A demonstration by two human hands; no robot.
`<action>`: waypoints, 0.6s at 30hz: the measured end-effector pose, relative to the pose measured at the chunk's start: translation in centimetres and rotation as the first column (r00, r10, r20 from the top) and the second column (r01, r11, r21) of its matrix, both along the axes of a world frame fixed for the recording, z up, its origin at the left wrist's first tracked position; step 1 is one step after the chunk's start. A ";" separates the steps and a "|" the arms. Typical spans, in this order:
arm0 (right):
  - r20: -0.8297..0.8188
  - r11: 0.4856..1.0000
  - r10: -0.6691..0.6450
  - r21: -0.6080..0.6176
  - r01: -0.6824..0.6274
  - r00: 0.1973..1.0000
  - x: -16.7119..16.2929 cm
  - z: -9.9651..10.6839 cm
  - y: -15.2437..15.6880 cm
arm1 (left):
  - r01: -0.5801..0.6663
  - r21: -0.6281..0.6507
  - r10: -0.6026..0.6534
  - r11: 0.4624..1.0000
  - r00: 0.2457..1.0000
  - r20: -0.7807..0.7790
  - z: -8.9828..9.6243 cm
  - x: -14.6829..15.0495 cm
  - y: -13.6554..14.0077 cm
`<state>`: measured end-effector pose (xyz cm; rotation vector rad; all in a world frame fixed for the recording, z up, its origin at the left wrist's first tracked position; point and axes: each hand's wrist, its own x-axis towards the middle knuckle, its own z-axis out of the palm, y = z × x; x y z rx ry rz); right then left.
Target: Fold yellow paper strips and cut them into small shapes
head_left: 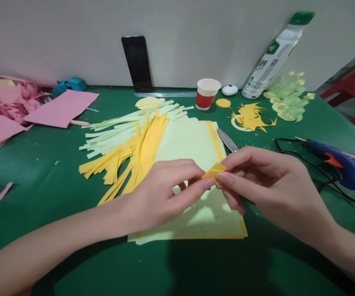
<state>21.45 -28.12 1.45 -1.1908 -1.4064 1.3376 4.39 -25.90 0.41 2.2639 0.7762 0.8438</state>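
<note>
A small folded piece of yellow paper (215,170) is pinched between both hands above the pale green sheets. My left hand (174,189) grips its left edge between thumb and forefinger. On the other side, my right hand (266,176) holds it with thumb and fingers closed. Under the hands lies a stack of pale green paper (183,144), with some yellow paper showing at its edges. Cut yellow paper strips (146,152) lie to the left of the stack, beside light green paper strips (109,131). A scissor blade (227,140) shows partly behind my right hand.
A blue glue gun (344,162) with a black cord lies at right. Behind are a red-and-white paper cup (207,95), yellow paper stars (251,116), green paper flowers (290,98), a leaning bottle (273,57) and a phone (137,63). Pink paper (62,107) is heaped at left.
</note>
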 end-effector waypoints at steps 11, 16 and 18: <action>0.049 1.000 -0.002 -0.019 0.003 0.999 -0.1 0.2 0.2 | 0.015 0.009 -0.015 1.000 0.999 0.051 -0.1 0.0 -0.1; -0.018 0.998 0.048 -0.039 -0.048 0.999 0.0 0.0 0.3 | 0.005 -0.074 -0.001 0.997 0.998 0.055 0.1 -0.1 -0.1; -0.034 0.997 0.071 -0.026 -0.072 0.997 0.0 -0.2 0.2 | 0.014 -0.105 -0.007 0.994 0.997 0.074 0.1 -0.1 -0.1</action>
